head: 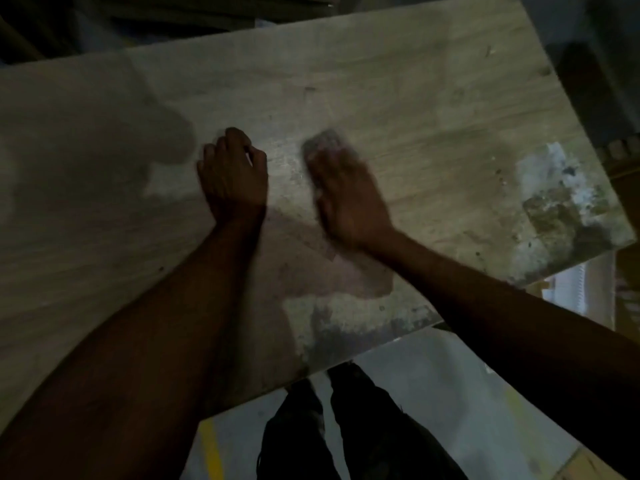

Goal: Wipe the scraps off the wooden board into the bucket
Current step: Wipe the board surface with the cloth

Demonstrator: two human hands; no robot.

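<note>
Left hand (235,174) beside right hand (349,199) on wooden board (415,81)

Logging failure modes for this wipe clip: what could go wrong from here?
1. No bucket shows in this view; scraps pushed off the wooden board would likely land on the floor.
2. The right hand is motion-blurred over a grey pad; a fast stroke may scatter fine residue.
3. The thickest patch lies at the board's right end, away from the pad, and could be missed.
</note>
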